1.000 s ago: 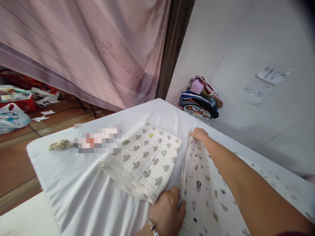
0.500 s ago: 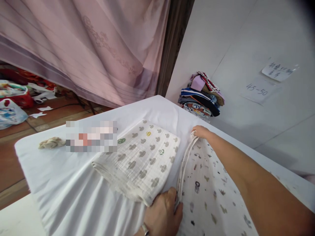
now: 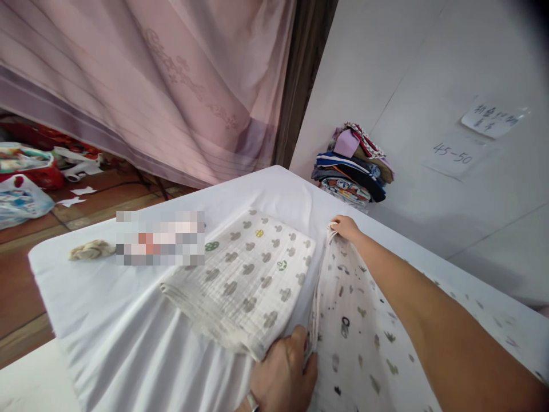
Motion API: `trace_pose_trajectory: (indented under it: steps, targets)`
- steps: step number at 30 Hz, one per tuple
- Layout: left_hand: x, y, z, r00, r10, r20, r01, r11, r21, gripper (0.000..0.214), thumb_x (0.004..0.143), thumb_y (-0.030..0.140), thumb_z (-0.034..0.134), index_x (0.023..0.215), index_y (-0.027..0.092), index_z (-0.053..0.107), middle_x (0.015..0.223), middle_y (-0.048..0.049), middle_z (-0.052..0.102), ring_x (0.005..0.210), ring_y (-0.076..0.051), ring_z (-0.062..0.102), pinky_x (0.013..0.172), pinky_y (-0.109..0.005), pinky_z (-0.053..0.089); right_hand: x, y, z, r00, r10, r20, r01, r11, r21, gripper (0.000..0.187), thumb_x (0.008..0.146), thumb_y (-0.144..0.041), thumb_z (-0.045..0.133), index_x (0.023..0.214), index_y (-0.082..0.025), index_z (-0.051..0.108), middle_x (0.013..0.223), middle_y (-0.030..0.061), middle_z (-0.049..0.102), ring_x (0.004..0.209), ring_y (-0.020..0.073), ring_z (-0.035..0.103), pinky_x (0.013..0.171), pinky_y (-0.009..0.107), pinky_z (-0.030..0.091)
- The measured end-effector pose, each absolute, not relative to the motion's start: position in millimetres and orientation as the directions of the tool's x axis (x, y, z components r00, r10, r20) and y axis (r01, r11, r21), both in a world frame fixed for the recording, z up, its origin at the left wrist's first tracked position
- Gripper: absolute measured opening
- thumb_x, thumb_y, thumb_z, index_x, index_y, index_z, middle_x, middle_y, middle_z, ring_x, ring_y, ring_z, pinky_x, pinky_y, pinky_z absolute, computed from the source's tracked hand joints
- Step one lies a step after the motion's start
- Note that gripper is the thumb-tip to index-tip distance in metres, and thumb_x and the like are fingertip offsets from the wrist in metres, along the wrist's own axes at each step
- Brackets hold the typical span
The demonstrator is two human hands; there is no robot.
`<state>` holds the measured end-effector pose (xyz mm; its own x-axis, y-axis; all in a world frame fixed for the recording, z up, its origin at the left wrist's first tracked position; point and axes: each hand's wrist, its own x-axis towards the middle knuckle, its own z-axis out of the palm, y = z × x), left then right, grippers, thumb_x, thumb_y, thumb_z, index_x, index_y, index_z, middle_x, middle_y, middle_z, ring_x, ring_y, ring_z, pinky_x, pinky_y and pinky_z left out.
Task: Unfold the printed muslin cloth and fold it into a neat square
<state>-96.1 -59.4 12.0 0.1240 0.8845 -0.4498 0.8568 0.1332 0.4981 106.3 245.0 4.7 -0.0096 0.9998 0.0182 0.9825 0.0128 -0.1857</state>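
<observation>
A thin white cloth with small scattered prints (image 3: pixel 362 343) stretches between my hands at the right of the table. My right hand (image 3: pixel 344 227) pinches its far corner, the arm reaching across the cloth. At the near end, my left hand (image 3: pixel 285 366), with a metal band on the wrist, is closed on the cloth's left edge. Left of this edge lies a folded white muslin cloth (image 3: pixel 249 269) with grey mushroom prints and a few green and yellow ones. My left hand is right beside its near corner; whether they touch I cannot tell.
White fabric covers the table (image 3: pixel 107 320), wrinkled at the front. A beige bundle (image 3: pixel 91 249) lies at the left, beside a pixelated patch. Folded clothes (image 3: pixel 351 166) are stacked against the wall. A pink curtain (image 3: pixel 171 86) hangs behind; bags (image 3: pixel 23 197) stand on the floor.
My right hand has shifted slightly left and up, bringing the cloth's far corner with it; the held edge looks more gathered. My left hand has stayed almost in place.
</observation>
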Motion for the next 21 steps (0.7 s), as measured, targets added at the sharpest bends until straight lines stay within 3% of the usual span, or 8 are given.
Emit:
trace_pose_trajectory:
  steps: [4,7,13,17,21]
  targets:
    - [-97.0,-59.1,12.5,0.122,0.887,-0.445,0.845,0.143,0.516,0.021,0.084,0.030,0.041,0.102,0.023,0.051,0.094,-0.0028,0.065,0.090,-0.020,0.062,0.070,-0.027,0.044,109.7,240.1,10.6,0.059,0.997,0.040,0.963,-0.047,-0.267,0.032,0.085,-0.034,0.044,0.108,-0.019,0.059,0.094,0.0027,0.067,0.068,0.0110,0.060,0.057,0.019,0.041]
    - [-97.9,-59.9,12.0,0.134,0.891,-0.434,0.835,0.134,0.533,0.022,0.084,0.028,0.041,0.105,0.024,0.048,0.095,-0.0027,0.065,0.091,-0.019,0.062,0.070,-0.025,0.044,111.1,231.0,17.7,0.115,0.993,0.027,0.960,-0.104,-0.259,0.036,0.085,-0.042,0.041,0.095,-0.015,0.063,0.085,0.0067,0.068,0.068,0.0144,0.061,0.058,0.022,0.042]
    - [-98.1,-58.5,11.4,0.143,0.882,-0.449,0.841,0.131,0.525,0.023,0.085,0.030,0.041,0.107,0.025,0.045,0.093,-0.0031,0.064,0.091,-0.019,0.062,0.071,-0.026,0.045,93.9,221.1,13.8,0.121,0.970,-0.210,0.960,-0.168,-0.222,0.050,0.080,-0.055,0.045,0.063,-0.012,0.065,0.047,0.0071,0.060,0.043,0.0147,0.057,0.048,0.023,0.043]
    - [-97.9,-58.0,12.0,0.141,0.878,-0.458,0.840,0.139,0.525,0.022,0.085,0.029,0.041,0.106,0.025,0.046,0.091,-0.0031,0.064,0.091,-0.019,0.062,0.071,-0.026,0.044,85.3,226.4,10.7,0.148,0.952,-0.268,0.962,-0.201,-0.185,0.035,0.076,-0.039,0.054,0.058,-0.011,0.065,0.046,0.0076,0.060,0.043,0.0156,0.058,0.047,0.023,0.044]
    - [-98.4,-58.4,14.6,0.132,0.879,-0.459,0.844,0.143,0.518,0.022,0.085,0.029,0.042,0.106,0.024,0.047,0.089,-0.0034,0.064,0.089,-0.020,0.062,0.070,-0.027,0.045,90.1,229.8,15.3,0.159,0.942,-0.294,0.957,-0.220,-0.187,0.024,0.076,-0.025,0.050,0.069,-0.011,0.068,0.057,0.0079,0.066,0.048,0.0142,0.061,0.049,0.020,0.045]
